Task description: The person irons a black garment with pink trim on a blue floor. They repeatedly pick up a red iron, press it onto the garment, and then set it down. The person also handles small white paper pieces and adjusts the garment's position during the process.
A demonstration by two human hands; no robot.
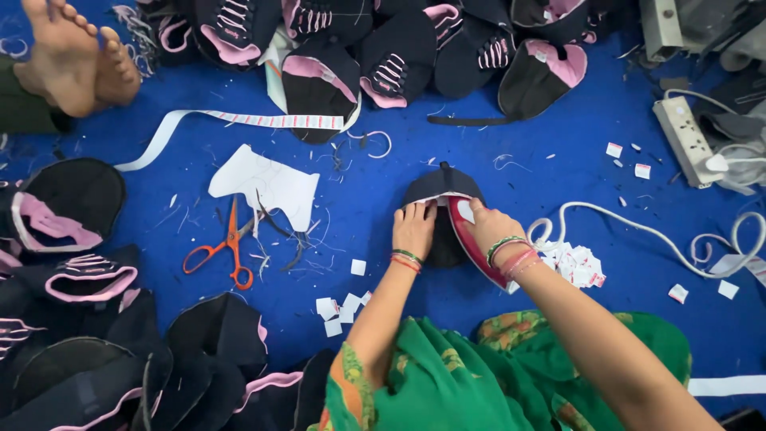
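Dark fabric shapes the cap piece (441,190) that lies on the blue floor mat (558,136), its rounded end with a small tab pointing away from the person and its long axis running roughly from the person outward. A red-and-white iron (472,237) lies along the piece's right edge, its long axis slanting from upper left to lower right, tip toward the far side. The left hand (413,230) rests flat on the near part of the cap piece, fingers spread and pressing down, closed on nothing. The right hand (488,226) is wrapped around the iron's top, fingers curled closed. Both hands lie side by side. Orange-handled scissors (225,251) lie well apart to the left, beside a white paper pattern (267,185).
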